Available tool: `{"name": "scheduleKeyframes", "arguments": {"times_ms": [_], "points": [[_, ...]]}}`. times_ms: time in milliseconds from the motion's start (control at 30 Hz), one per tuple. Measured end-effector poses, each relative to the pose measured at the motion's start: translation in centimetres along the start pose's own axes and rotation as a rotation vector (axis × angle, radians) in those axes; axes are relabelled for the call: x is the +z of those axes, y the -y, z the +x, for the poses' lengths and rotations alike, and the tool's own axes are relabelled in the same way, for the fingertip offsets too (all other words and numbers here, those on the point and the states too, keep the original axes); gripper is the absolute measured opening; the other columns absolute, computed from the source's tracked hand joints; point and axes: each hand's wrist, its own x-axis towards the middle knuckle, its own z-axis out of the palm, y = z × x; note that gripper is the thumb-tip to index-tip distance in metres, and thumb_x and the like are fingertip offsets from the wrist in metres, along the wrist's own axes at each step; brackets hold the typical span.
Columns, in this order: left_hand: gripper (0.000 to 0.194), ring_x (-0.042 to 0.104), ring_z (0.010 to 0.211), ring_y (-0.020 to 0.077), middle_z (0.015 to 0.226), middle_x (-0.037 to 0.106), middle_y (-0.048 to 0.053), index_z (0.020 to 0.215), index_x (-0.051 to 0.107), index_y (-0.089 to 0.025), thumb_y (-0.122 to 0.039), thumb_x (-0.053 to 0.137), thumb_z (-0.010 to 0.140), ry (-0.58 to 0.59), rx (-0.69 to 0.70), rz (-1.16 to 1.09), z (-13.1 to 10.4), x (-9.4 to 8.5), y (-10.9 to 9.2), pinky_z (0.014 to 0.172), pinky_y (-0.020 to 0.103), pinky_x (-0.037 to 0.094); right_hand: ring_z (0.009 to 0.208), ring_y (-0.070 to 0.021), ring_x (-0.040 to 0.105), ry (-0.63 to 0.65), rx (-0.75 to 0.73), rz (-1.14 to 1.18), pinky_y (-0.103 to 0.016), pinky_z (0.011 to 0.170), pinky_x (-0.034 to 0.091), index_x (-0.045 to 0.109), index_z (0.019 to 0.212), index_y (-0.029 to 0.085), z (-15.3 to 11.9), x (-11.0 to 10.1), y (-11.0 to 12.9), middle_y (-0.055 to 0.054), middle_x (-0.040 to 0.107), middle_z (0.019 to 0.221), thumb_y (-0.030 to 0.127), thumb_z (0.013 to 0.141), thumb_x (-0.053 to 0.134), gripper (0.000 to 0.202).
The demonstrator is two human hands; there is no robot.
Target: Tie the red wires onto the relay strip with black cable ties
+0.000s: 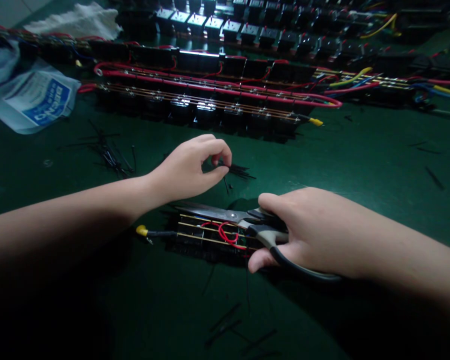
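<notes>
My left hand (195, 162) is closed in a pinch at the near end of a small bundle of black cable ties (242, 172); what sits between the fingertips is too small to make out. In my right hand (311, 230) are scissors (233, 215) with black and grey handles, their blades pointing left. Below the blades lies a black module (189, 236) with brass-coloured rods and a looped red wire (228, 234). A yellow-tipped black lead (141, 230) sticks out from its left end. My right hand partly covers the module's right end.
Longer black assemblies (206, 107) with red cables cross the table (378, 160) behind my hands. Loose cable ties (110, 152) lie to the left, with black offcuts (225, 325) near the front. Plastic bags (33, 100) and a white cloth (75, 21) are at the back left.
</notes>
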Motion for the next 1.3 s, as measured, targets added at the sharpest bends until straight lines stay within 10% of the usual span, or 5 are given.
{"name": "scheduleKeyframes", "arguments": {"times_ms": [367,633,833,1300], "points": [[0.007,0.059,0.093,0.0178,0.094,0.065,0.003,0.086,0.075,-0.023,-0.024,0.068,0.084,0.218,0.109,0.033,0.18,-0.05,0.31,0.087,0.033,0.045,0.047,-0.0187,0.055,0.014,0.011,0.007,-0.026,0.040,0.026,0.064,0.075,0.022,-0.02,-0.32,0.15,-0.004,0.066,0.063,0.083,0.066,0.060,0.062],[0.015,0.054,0.077,0.0139,0.085,0.060,0.002,0.086,0.064,-0.017,-0.007,0.056,0.079,-0.104,-0.086,-0.001,0.13,-0.10,0.27,0.066,0.027,0.043,0.047,-0.0185,0.055,-0.008,0.018,0.002,-0.026,0.041,0.027,0.063,0.076,0.022,-0.16,-0.12,0.18,-0.004,0.065,0.063,0.083,0.064,0.061,0.062],[0.038,0.054,0.101,0.0206,0.100,0.057,0.004,0.093,0.069,-0.020,0.000,0.048,0.068,0.117,0.061,0.067,-0.03,-0.18,0.36,0.092,0.039,0.044,0.047,-0.0194,0.055,0.004,0.016,-0.004,-0.027,0.041,0.027,0.063,0.076,0.022,-0.17,-0.19,0.12,-0.004,0.066,0.064,0.083,0.066,0.060,0.062],[0.007,0.053,0.098,0.0214,0.098,0.058,0.003,0.087,0.071,-0.023,-0.026,0.065,0.083,0.162,0.008,0.147,0.02,0.05,0.32,0.092,0.040,0.040,0.047,-0.0181,0.054,0.011,0.020,-0.007,-0.026,0.041,0.027,0.064,0.081,0.022,-0.16,-0.27,0.19,-0.004,0.065,0.065,0.083,0.066,0.060,0.063]]}}
